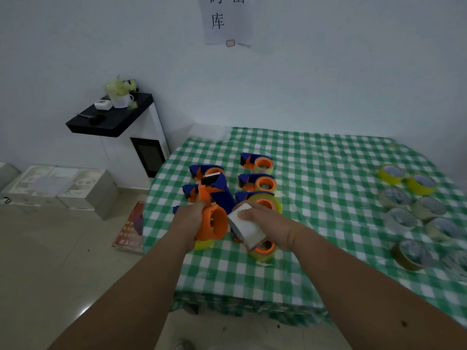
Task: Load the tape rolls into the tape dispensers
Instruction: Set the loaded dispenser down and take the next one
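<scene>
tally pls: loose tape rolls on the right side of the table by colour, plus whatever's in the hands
bright yellow rolls: 2
pale rolls: 4
brownish roll: 1
white roll, in the right hand: 1
dispenser, in the left hand: 1
Total: 9
A blurred shape at the right frame edge is not counted.

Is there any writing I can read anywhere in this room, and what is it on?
"库": on the white paper sheet taped to the wall; the characters above it are cut off by the frame.
Red board on the floor: pale characters, too blurred to read.
Tape rolls and dispensers: no readable labels.
</scene>
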